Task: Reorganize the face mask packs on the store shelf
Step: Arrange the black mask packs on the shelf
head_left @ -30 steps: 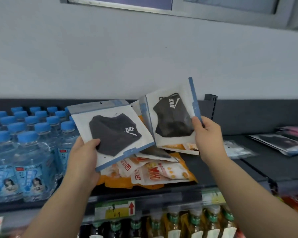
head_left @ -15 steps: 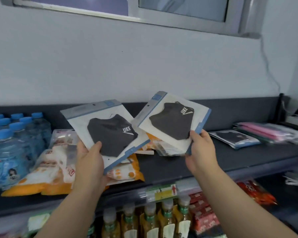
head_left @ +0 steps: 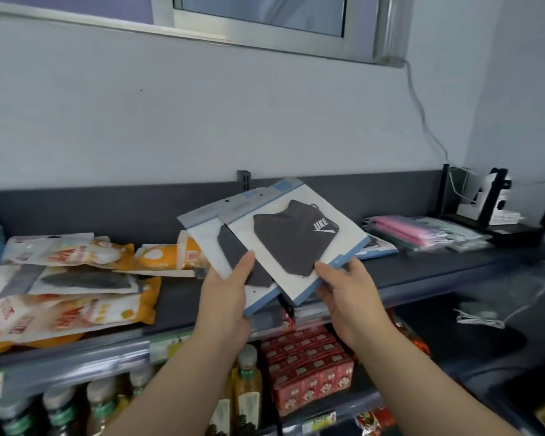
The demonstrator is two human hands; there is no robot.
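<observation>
The dark shelf (head_left: 438,273) spans the view, and the step in hand appears to be gathering: two matching black mask packs are held overlapped above the front edge of the shelf, not yet set down. On the left end of the shelf lies a loose heap of orange-and-white packs (head_left: 76,309). At the right end of the shelf sits a flat pile of pink and pale packs (head_left: 400,228). A blue-edged pack (head_left: 379,248) lies on the shelf just behind the held pair.

The front mask pack (head_left: 296,240) covers part of the rear mask pack (head_left: 206,237), both tilted over the middle of the shelf. The left hand (head_left: 227,297) pinches the rear pack near its lower edge, thumb pressed on the face, fingers hidden beneath. The right hand (head_left: 346,294) pinches the front pack's lower corner the same way.

The next move likely calls for squaring the two edges, then laying the pair flat on a bare stretch of shelf, perhaps beside the blue-edged pack.
</observation>
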